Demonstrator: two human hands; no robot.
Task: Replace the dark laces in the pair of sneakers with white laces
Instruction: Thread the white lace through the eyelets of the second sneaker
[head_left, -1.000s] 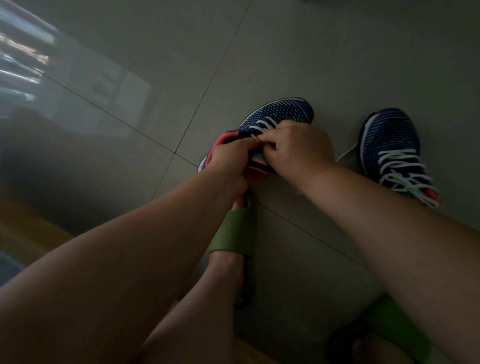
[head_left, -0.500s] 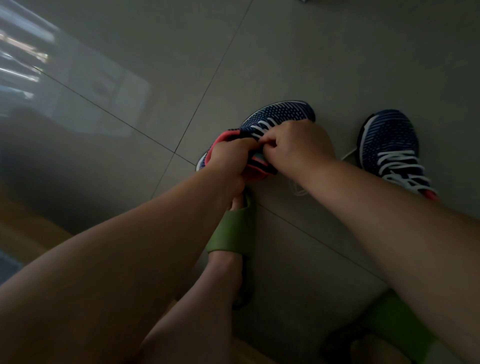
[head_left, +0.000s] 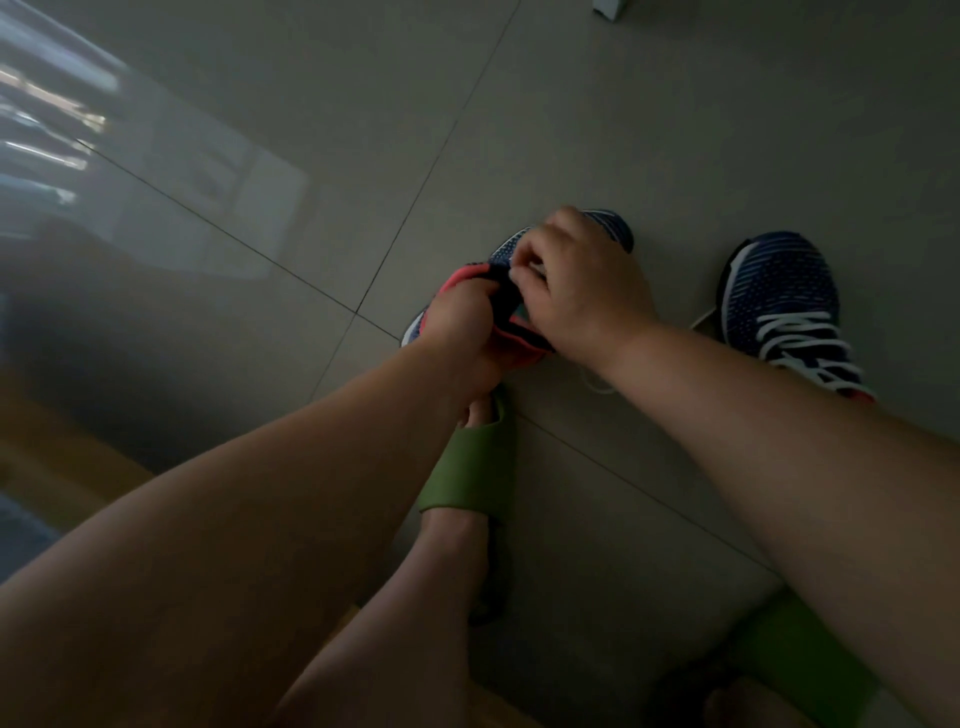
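From the head camera I see the near sneaker (head_left: 511, 249) lying on the grey tiled floor (head_left: 597, 130), just beyond my left foot's green slide (head_left: 467, 478). My left hand (head_left: 457, 332) grips its coral collar at the heel end. My right hand (head_left: 582, 280) lies over the sneaker's upper, fingers curled and pinching a white lace (head_left: 514, 262). The second sneaker (head_left: 779, 291), white-laced, stands to the right of the near one, apart.
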